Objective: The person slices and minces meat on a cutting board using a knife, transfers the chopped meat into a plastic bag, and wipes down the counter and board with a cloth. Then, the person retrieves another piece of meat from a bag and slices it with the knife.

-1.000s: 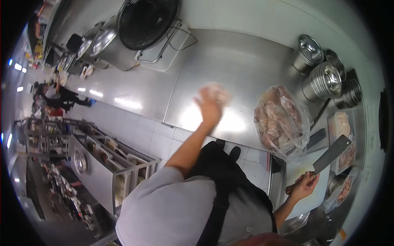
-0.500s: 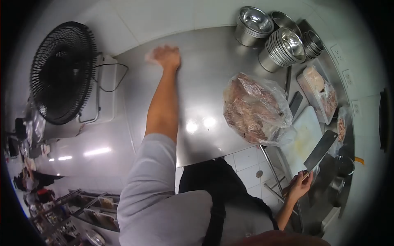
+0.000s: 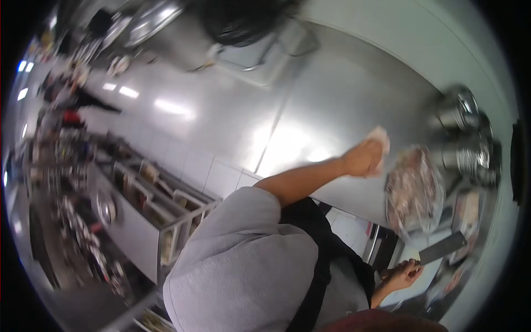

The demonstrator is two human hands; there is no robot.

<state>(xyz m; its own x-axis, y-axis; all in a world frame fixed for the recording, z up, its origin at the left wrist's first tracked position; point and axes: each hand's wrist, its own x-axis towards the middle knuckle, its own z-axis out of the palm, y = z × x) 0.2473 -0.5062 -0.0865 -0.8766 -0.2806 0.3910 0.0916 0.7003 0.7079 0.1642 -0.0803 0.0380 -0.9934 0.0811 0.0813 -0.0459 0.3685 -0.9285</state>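
Observation:
My left hand (image 3: 364, 158) is closed on a pale pinkish cloth (image 3: 379, 139) over the steel counter (image 3: 343, 72), just left of a clear plastic bag of meat (image 3: 414, 191). Lower right, my right hand (image 3: 405, 275) grips the handle of a cleaver (image 3: 442, 248), its dark blade pointing up and to the right. Under the cleaver lies a white cutting board (image 3: 406, 290), partly hidden by the hand and blade.
Stacked steel bowls (image 3: 464, 157) stand at the right, by a container of meat (image 3: 467, 213). A black fan (image 3: 235, 19) is at the top. At left are a rack with food pans (image 3: 133, 188) and a person (image 3: 66, 94) far off.
The view has swung left. My left hand has come back from the far side of the counter to beside the bag of meat. My right hand still holds the cleaver.

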